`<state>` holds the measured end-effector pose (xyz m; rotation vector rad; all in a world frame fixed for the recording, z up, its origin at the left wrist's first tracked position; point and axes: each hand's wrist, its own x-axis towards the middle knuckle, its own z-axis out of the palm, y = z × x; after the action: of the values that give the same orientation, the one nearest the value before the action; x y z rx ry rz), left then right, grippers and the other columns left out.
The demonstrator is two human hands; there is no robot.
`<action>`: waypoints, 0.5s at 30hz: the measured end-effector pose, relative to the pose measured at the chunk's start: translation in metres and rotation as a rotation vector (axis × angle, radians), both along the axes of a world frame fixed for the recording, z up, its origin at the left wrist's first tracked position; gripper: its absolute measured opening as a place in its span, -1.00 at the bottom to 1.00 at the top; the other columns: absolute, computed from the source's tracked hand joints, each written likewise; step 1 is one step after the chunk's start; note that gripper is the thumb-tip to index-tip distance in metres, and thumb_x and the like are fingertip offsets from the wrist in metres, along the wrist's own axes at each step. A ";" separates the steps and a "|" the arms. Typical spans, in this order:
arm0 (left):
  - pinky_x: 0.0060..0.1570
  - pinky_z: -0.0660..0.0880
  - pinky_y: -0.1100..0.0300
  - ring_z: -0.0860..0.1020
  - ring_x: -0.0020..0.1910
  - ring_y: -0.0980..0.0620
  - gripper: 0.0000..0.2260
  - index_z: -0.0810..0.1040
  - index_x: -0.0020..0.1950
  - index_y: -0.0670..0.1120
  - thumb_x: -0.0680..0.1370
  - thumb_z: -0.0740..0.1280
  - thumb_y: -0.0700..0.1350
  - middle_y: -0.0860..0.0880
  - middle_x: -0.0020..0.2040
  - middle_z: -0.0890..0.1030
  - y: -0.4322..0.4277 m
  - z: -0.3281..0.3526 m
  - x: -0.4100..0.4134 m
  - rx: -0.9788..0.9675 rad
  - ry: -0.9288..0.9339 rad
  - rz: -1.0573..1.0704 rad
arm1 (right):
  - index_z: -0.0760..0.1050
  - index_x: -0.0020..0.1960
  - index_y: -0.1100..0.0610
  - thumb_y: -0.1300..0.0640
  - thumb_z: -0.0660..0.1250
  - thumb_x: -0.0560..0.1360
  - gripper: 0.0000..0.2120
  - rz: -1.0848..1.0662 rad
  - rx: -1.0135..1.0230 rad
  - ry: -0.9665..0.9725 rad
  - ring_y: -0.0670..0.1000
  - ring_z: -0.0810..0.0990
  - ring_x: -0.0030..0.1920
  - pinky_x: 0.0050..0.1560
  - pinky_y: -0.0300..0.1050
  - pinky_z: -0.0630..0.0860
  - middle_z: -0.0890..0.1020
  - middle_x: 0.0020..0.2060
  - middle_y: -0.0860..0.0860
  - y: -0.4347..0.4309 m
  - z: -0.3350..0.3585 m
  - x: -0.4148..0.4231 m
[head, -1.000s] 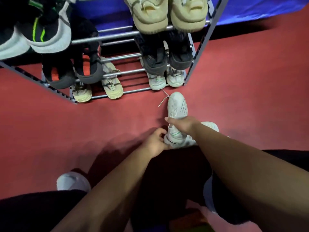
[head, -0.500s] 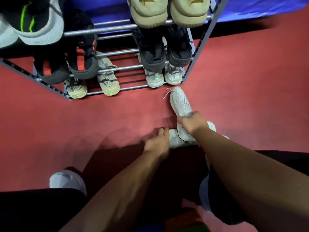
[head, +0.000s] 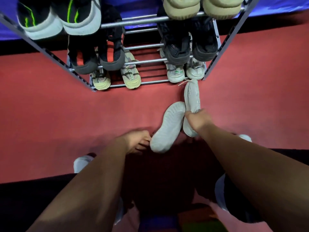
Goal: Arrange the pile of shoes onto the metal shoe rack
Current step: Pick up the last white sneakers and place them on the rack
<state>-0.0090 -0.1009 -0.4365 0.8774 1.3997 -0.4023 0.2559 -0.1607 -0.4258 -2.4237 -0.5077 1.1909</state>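
Observation:
Two white sneakers are off the red floor in front of the metal shoe rack (head: 150,82). My right hand (head: 198,118) grips the right white sneaker (head: 192,96) around its middle, its toe and loose lace close to the rack's bottom bar. My left hand (head: 137,141) pinches the heel end of the left white sneaker (head: 167,127), which is turned sole-up and leans against the other one. The rack's tiers hold several pairs: beige, black, grey with green stripes, yellowish, and white.
Red floor (head: 50,114) spreads left and right of the rack. A blue cloth (head: 275,7) hangs behind it. My knees in dark clothing and my own white shoes (head: 82,163) sit low in the view. The bottom tier has a gap between the yellowish and white pairs.
Both hands have lifted the white pair and moved toward the rack. The left hand went from touching the second sneaker to holding it up, sole showing.

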 end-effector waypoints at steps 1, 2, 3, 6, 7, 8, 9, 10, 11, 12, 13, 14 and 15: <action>0.13 0.53 -0.03 0.59 0.17 -0.08 -0.68 0.65 0.09 -0.07 0.60 0.24 0.11 -0.06 0.16 0.65 0.001 0.001 -0.006 -0.041 -0.031 0.167 | 0.55 0.18 0.19 -0.07 0.41 0.53 -0.62 -0.001 -0.003 0.013 0.13 0.60 -0.14 -0.15 -0.17 0.42 0.64 -0.09 0.07 0.000 -0.002 -0.001; 0.18 0.55 -0.08 0.58 0.25 -0.10 -0.72 0.64 0.12 -0.09 0.69 0.20 0.03 -0.10 0.25 0.63 0.000 -0.001 -0.011 -0.020 -0.051 0.264 | 0.56 0.14 0.19 -0.05 0.40 0.54 -0.67 0.003 -0.003 0.026 0.09 0.59 -0.22 -0.23 -0.20 0.40 0.63 -0.16 0.06 0.000 -0.002 -0.002; 0.20 0.56 -0.09 0.58 0.26 -0.10 -0.77 0.62 0.17 -0.06 0.70 0.25 0.03 -0.12 0.31 0.62 -0.002 -0.003 -0.014 0.051 -0.033 0.225 | 0.57 0.08 0.21 -0.03 0.41 0.54 -0.70 0.009 0.003 0.027 0.04 0.57 -0.30 -0.34 -0.20 0.37 0.61 -0.25 0.03 -0.001 -0.003 -0.003; 0.32 0.53 0.04 0.61 0.25 -0.02 -0.28 0.56 0.33 0.08 0.34 0.45 0.51 0.02 0.36 0.62 -0.013 0.001 -0.004 0.320 0.125 -0.292 | 0.56 -0.10 0.20 0.00 0.44 0.52 -0.75 0.010 0.003 -0.014 0.00 0.55 -0.36 -0.45 -0.22 0.35 0.55 -0.37 -0.01 -0.006 -0.007 -0.009; 0.35 0.50 0.04 0.58 0.30 -0.04 -0.02 0.48 0.44 0.05 0.18 0.43 0.61 0.03 0.40 0.57 -0.019 0.004 0.006 0.368 0.169 -0.400 | 0.53 -0.16 0.17 0.01 0.46 0.50 -0.76 0.015 -0.013 -0.034 0.02 0.56 -0.35 -0.45 -0.22 0.36 0.54 -0.38 -0.02 -0.007 -0.009 -0.011; 0.35 0.48 0.03 0.56 0.35 -0.08 0.14 0.37 0.52 -0.01 0.11 0.43 0.64 0.00 0.42 0.52 -0.028 0.003 0.018 0.398 0.196 -0.481 | 0.50 -0.18 0.16 0.03 0.48 0.49 -0.76 0.018 -0.033 -0.055 0.02 0.55 -0.35 -0.47 -0.24 0.36 0.53 -0.38 -0.02 -0.008 -0.012 -0.013; 0.32 0.49 0.01 0.54 0.36 -0.12 0.19 0.28 0.54 -0.06 0.12 0.45 0.61 -0.04 0.41 0.47 -0.038 0.002 0.030 0.414 0.215 -0.555 | 0.50 -0.15 0.16 0.04 0.51 0.47 -0.75 0.033 -0.056 -0.070 0.02 0.56 -0.34 -0.46 -0.27 0.39 0.53 -0.35 -0.02 -0.008 -0.011 -0.017; 0.28 0.50 -0.01 0.53 0.37 -0.14 0.20 0.21 0.54 -0.09 0.13 0.49 0.57 -0.07 0.42 0.41 -0.049 0.000 0.043 0.431 0.229 -0.609 | 0.51 -0.04 0.18 0.01 0.53 0.43 -0.70 0.069 -0.087 -0.089 0.04 0.62 -0.24 -0.36 -0.28 0.47 0.57 -0.25 0.01 -0.007 -0.011 -0.019; 0.23 0.51 -0.03 0.53 0.36 -0.15 0.22 0.16 0.55 -0.13 0.14 0.54 0.53 -0.08 0.43 0.36 -0.063 -0.005 0.057 0.472 0.245 -0.640 | 0.50 0.15 0.22 -0.02 0.55 0.40 -0.53 0.119 -0.131 -0.108 0.11 0.67 -0.03 -0.12 -0.21 0.57 0.62 -0.07 0.06 -0.008 -0.013 -0.020; 0.17 0.54 -0.05 0.54 0.33 -0.15 0.28 0.11 0.58 -0.18 0.14 0.58 0.49 -0.11 0.44 0.32 -0.078 -0.014 0.067 0.552 0.296 -0.668 | 0.41 0.35 0.26 -0.06 0.55 0.38 -0.31 0.189 -0.190 -0.145 0.20 0.63 0.20 0.14 -0.07 0.57 0.59 0.16 0.13 -0.008 -0.015 -0.021; 0.06 0.58 -0.06 0.56 0.27 -0.16 0.34 0.06 0.61 -0.24 0.13 0.60 0.46 -0.15 0.43 0.33 -0.092 -0.023 0.077 0.633 0.367 -0.698 | 0.28 0.48 0.29 -0.07 0.54 0.38 -0.15 0.246 -0.254 -0.186 0.26 0.53 0.35 0.31 0.07 0.51 0.51 0.34 0.17 -0.010 -0.016 -0.020; -0.05 0.59 -0.05 0.57 0.18 -0.15 0.36 0.03 0.62 -0.30 0.15 0.60 0.42 -0.19 0.39 0.38 -0.103 -0.028 0.083 0.650 0.422 -0.718 | 0.19 0.53 0.30 -0.07 0.54 0.39 -0.10 0.278 -0.292 -0.208 0.28 0.47 0.41 0.38 0.12 0.46 0.44 0.41 0.19 -0.012 -0.016 -0.020; -0.12 0.57 -0.02 0.55 0.12 -0.14 0.33 0.02 0.63 -0.34 0.18 0.59 0.38 -0.20 0.33 0.42 -0.111 -0.026 0.087 0.671 0.437 -0.726 | 0.17 0.54 0.29 -0.06 0.53 0.41 -0.10 0.300 -0.320 -0.210 0.28 0.45 0.43 0.40 0.12 0.44 0.41 0.43 0.19 -0.014 -0.017 -0.019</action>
<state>0.0781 -0.2115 -0.4629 1.9584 1.6060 -0.7177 0.2371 -0.1748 -0.4428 -2.8420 -0.8241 1.2169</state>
